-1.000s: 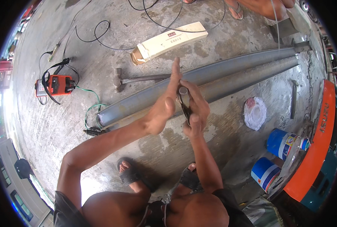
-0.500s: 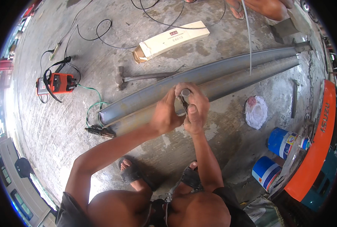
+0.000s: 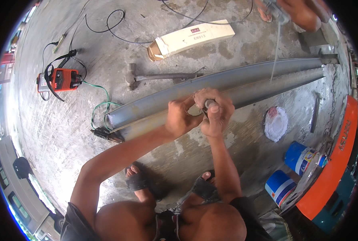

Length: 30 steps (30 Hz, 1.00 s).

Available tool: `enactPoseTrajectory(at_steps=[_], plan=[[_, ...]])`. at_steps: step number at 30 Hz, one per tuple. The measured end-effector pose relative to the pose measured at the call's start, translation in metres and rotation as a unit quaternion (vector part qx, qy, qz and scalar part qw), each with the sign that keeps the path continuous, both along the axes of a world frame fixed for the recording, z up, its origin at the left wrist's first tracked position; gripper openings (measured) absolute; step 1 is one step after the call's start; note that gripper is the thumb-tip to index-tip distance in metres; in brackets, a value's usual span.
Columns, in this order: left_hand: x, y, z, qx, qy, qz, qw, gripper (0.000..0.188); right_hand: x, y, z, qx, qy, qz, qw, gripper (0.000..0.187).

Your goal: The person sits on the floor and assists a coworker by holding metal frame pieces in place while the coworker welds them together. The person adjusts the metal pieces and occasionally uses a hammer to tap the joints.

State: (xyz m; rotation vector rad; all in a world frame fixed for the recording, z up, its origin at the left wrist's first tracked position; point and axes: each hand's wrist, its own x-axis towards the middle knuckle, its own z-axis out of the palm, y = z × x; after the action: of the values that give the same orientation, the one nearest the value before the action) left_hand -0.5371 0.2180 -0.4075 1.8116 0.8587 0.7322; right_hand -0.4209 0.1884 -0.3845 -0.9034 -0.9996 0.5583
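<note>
In front of me, over the near edge of two long steel channels, both hands are close together. My right hand is closed around a small tool with a round, pale metal end; its thumb presses beside that end and the rest is hidden in the fist. Bent fingers and thumb bring my left hand up against the right one. Whatever lies between its fingertips cannot be made out. A clamp with dark jaws sits at the channels' left end, on a green cable.
An orange welding machine stands left. Beyond the channels lie a hammer and a long carton. To the right are a white cloth bundle, blue cans and an orange panel. Far right, another person crouches by a thin rod.
My hands have shifted slightly right, and the tool's round end has tipped lower between my right fingers. A blurred grey object by the other person has come into view at the rod's top.
</note>
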Motion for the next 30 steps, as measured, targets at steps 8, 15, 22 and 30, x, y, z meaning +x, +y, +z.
enactPoseTrajectory(at_steps=[8,15,22,30], plan=[[-0.001,0.016,0.018,-0.013,0.059,-0.082,0.995,0.051,0.005,0.0,0.001,-0.019,0.031,0.023,0.999,0.043],[-0.04,-0.018,0.002,-0.04,0.055,0.032,0.997,0.056,0.01,-0.013,0.019,-0.1,-0.067,0.003,0.993,0.042],[-0.089,-0.121,0.005,-0.146,0.069,-0.443,0.882,0.033,0.012,-0.049,0.037,-0.059,-0.2,-0.138,0.968,0.05],[-0.113,-0.154,0.022,-0.021,0.165,-0.606,0.778,0.028,0.01,-0.108,0.042,-0.113,-0.251,-0.089,0.957,0.036]])
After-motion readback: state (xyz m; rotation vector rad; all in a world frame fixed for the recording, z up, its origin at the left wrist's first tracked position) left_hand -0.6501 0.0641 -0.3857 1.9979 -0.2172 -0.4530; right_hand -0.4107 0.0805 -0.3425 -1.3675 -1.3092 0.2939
